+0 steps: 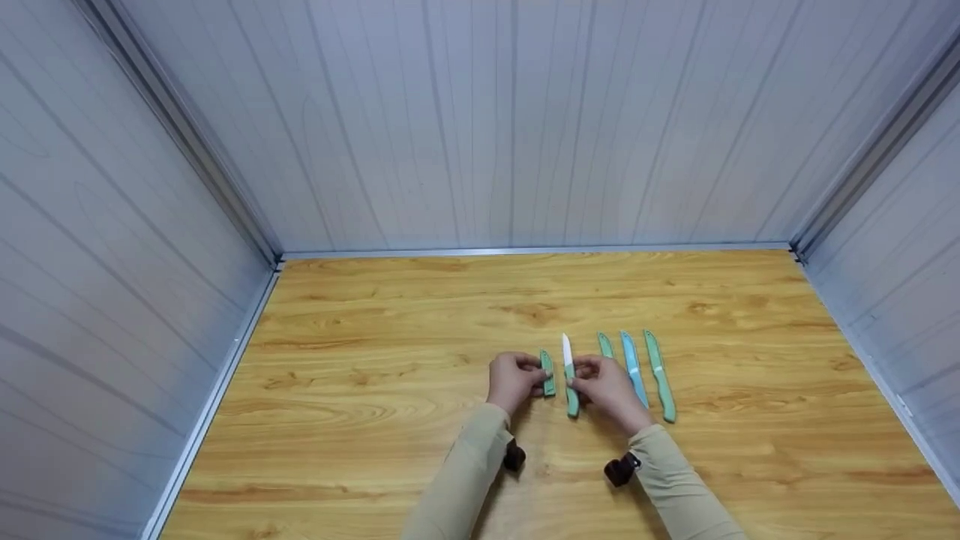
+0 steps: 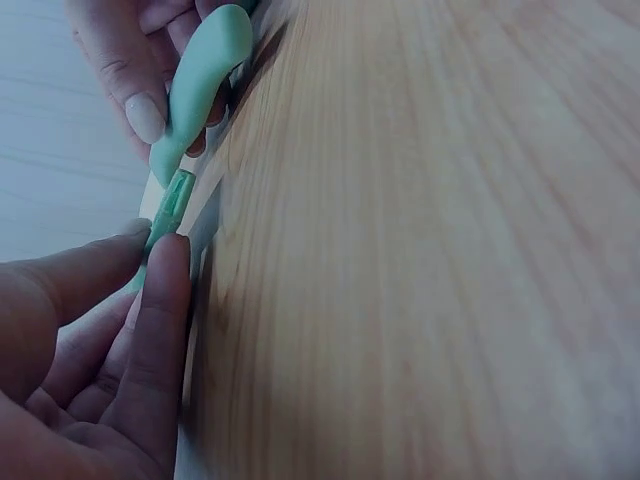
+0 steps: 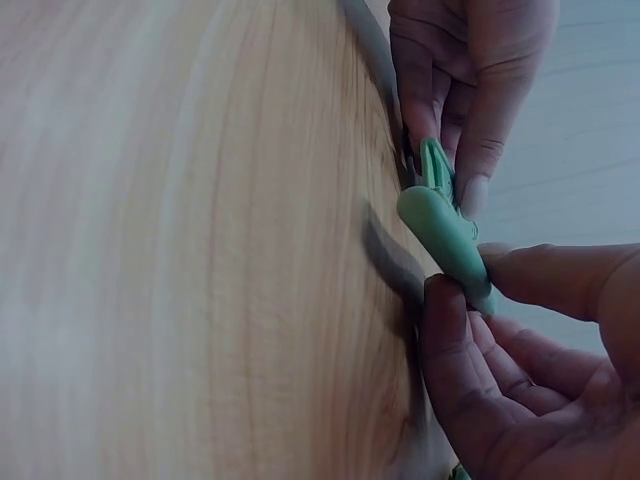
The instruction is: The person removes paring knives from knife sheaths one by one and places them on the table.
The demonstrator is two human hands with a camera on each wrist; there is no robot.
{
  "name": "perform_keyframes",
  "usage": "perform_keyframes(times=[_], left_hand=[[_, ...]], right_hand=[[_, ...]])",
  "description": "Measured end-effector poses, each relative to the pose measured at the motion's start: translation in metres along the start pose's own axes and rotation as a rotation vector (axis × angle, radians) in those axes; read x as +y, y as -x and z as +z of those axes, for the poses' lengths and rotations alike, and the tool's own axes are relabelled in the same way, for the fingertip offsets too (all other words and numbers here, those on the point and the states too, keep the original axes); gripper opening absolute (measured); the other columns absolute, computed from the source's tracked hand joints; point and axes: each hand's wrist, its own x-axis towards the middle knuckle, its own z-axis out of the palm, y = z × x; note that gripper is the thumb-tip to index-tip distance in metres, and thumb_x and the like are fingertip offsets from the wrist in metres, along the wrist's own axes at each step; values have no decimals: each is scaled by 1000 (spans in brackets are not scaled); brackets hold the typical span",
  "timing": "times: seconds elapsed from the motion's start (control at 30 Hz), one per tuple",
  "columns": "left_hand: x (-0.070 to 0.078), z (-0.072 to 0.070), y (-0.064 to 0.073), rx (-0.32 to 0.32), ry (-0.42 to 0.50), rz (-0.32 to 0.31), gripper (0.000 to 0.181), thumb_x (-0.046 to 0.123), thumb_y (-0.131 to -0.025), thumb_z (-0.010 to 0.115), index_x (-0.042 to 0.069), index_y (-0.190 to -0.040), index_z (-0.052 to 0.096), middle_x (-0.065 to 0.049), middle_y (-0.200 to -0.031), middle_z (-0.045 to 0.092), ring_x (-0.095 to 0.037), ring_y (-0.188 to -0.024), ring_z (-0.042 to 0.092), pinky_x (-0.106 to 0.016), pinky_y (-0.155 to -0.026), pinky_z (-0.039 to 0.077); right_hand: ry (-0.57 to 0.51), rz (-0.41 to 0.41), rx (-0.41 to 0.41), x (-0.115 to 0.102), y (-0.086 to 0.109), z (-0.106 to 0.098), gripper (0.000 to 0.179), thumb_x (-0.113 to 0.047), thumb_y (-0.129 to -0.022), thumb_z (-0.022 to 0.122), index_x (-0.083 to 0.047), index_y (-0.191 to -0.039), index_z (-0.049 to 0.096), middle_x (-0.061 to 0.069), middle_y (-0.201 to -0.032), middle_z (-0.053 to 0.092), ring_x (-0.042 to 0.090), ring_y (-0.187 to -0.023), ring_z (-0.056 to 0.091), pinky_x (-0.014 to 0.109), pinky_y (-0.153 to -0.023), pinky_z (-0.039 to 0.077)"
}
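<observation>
My left hand [image 1: 513, 381] pinches a green knife sheath [image 1: 547, 373] between thumb and fingers. Just to its right, my right hand [image 1: 606, 390] grips the green handle of a small knife [image 1: 572, 397], whose white blade is bare and points away from me. Sheath and knife are side by side with a narrow gap between them in the head view. In the left wrist view, the open end of the sheath [image 2: 175, 195] shows close to the knife handle [image 2: 205, 75]. From the right wrist, the rounded handle [image 3: 445, 240] appears between thumb and fingers.
Right of the hands lie a sheathed green knife [image 1: 660, 375], a sheathed blue knife [image 1: 633, 364] and another green one [image 1: 604, 343], partly hidden by my right hand. They rest on a wood-grain table [image 1: 360, 420]. Pale panel walls [image 1: 480, 135] enclose its back and sides.
</observation>
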Motion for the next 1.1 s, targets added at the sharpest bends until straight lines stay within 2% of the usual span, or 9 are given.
perform_keyframes(times=[0.23,0.53,0.87,1.1], left_hand=[[1,0,-2,-13,-27,3,15,-2,-80,74,-3,-95,71,-8,-74,64,-16,-60,65,-30,-55,56],[-2,3,-5,4,-60,27,14,-1,-79,75,-2,-93,71,-7,-73,65,-17,-60,65,-28,-53,55],[-2,5,-1,31,-74,58,16,2,-77,78,-1,-91,72,-5,-73,65,-14,-62,64,-27,-56,55],[-3,7,-1,29,-99,75,15,3,-77,78,-1,-91,72,-5,-72,65,-13,-62,63,-26,-55,54]], right_hand=[[2,36,-3,-1,0,-1,38,-2,-84,69,4,-120,61,10,-94,63,17,-70,61,30,-59,52],[80,21,13,-5,0,-1,34,-3,-82,71,3,-115,64,8,-90,62,16,-68,60,31,-56,52],[121,19,18,-8,2,0,35,-2,-82,70,3,-115,64,7,-88,61,18,-67,62,30,-53,51],[130,18,13,-9,2,1,35,-3,-83,70,4,-117,63,9,-88,61,18,-67,60,29,-52,49]])
